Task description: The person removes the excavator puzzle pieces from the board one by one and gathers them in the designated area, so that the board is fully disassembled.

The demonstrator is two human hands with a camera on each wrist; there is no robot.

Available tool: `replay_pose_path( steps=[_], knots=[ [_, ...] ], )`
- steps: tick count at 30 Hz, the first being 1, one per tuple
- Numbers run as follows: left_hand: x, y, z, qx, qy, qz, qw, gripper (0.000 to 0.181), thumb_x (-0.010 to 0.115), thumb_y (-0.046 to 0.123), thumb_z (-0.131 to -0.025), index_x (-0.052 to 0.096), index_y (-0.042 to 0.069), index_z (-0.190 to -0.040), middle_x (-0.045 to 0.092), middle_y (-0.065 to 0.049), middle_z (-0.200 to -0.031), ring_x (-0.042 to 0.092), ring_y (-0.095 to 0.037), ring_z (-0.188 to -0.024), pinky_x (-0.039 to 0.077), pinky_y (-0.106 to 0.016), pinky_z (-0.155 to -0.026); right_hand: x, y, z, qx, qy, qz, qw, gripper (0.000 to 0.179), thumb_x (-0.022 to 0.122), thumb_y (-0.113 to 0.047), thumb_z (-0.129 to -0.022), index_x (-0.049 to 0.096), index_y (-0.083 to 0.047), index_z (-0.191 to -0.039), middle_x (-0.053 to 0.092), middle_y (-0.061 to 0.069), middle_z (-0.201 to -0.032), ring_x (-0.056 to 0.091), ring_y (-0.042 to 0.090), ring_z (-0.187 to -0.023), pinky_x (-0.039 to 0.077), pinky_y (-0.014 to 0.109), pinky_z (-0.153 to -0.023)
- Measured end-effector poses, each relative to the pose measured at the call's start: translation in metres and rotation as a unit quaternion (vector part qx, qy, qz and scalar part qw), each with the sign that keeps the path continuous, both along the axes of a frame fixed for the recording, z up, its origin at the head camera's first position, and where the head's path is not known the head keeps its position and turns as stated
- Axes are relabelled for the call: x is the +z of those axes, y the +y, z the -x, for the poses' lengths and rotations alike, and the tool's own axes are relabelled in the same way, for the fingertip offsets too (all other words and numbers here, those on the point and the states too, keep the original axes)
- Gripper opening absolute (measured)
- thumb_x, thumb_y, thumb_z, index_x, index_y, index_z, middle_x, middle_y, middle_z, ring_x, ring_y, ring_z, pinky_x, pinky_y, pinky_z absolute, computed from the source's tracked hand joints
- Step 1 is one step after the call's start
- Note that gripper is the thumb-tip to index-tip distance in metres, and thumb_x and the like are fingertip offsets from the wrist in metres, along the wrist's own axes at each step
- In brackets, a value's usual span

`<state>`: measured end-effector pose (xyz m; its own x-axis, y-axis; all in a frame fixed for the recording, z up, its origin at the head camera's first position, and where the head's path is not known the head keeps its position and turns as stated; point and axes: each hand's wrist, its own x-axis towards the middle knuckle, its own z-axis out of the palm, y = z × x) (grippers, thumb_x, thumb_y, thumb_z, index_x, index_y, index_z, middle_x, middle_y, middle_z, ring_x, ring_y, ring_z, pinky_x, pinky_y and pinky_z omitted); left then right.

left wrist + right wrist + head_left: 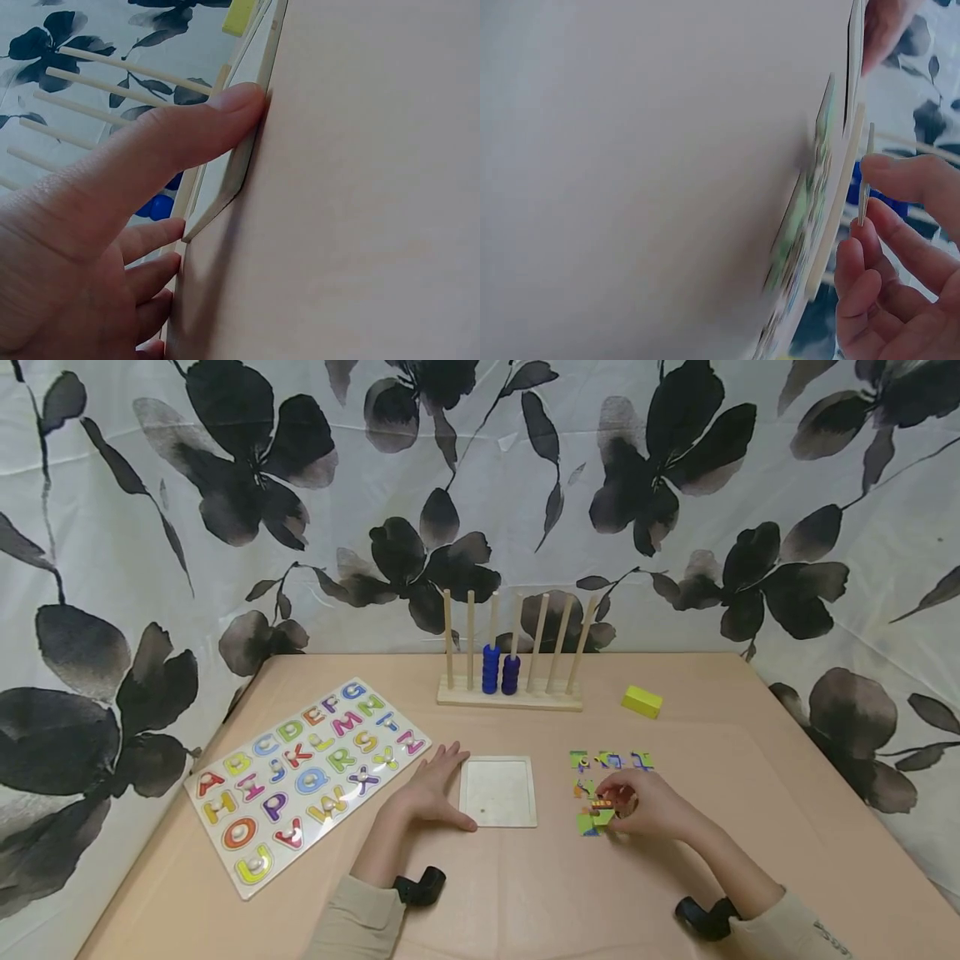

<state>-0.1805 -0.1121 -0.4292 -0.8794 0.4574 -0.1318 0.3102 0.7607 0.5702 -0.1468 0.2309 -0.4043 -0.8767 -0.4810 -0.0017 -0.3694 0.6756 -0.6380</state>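
Note:
My left hand lies beside a pale square puzzle tray. Its thumb rests on the tray's near left edge, while the other fingers extend loosely along the left side. To the right, my right hand pinches a thin flat puzzle piece between thumb and fingers, seen edge-on in the right wrist view and lifted off the table. Beneath and beside that hand lie several colourful loose puzzle pieces; the hand hides some of them.
An alphabet board with coloured letters lies to the left. Behind the tray stands a wooden peg rack with blue beads on two of its rods. A yellow block sits at the back right. Floral cloth hangs behind the table.

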Motion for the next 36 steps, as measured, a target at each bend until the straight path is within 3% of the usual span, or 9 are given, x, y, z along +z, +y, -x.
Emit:
replay_pose_path(
  steps=[8,16,26,36],
  knots=[
    [0.0,-0.001,0.001,0.001,0.0,-0.001,1.0,0.11,0.085,0.042,-0.055,0.029,0.004,-0.141,0.015,-0.016,-0.15,0.007,-0.033,-0.138,0.006,-0.051,-0.109,0.0,0.035,-0.011,-0.043,-0.01,-0.011,0.999,0.036,0.075,-0.002,-0.065,0.062,0.001,-0.099,0.056,0.002,-0.082,0.051,0.017,-0.073,0.045,0.021,-0.053],
    [0.0,-0.003,0.001,-0.001,0.0,0.0,1.0,0.109,0.085,0.041,-0.056,0.029,0.004,-0.142,0.015,-0.016,-0.15,0.007,-0.033,-0.138,0.006,-0.051,-0.109,-0.003,0.056,-0.011,-0.065,-0.042,-0.007,0.997,0.037,0.077,-0.003,-0.065,0.063,0.001,-0.099,0.054,0.005,-0.082,0.05,0.019,-0.073,0.045,0.022,-0.052],
    [0.0,-0.003,0.001,0.002,0.0,-0.002,1.0,0.11,0.085,0.042,-0.055,0.028,0.004,-0.142,0.015,-0.016,-0.15,0.007,-0.033,-0.138,0.006,-0.052,-0.109,-0.011,0.063,-0.006,-0.073,-0.053,-0.021,0.9957,0.038,0.08,-0.001,-0.062,0.064,0.002,-0.096,0.054,0.004,-0.081,0.049,0.019,-0.072,0.045,0.021,-0.055],
    [0.001,-0.003,0.001,0.004,-0.004,-0.006,1.0,0.114,0.085,0.042,-0.055,0.024,0.004,-0.143,0.015,-0.015,-0.15,0.007,-0.032,-0.138,0.006,-0.05,-0.11,-0.01,0.064,-0.007,-0.058,-0.039,-0.019,0.9974,0.039,0.081,-0.006,-0.063,0.064,0.0,-0.097,0.056,0.004,-0.082,0.05,0.017,-0.071,0.046,0.021,-0.056]
  ],
)
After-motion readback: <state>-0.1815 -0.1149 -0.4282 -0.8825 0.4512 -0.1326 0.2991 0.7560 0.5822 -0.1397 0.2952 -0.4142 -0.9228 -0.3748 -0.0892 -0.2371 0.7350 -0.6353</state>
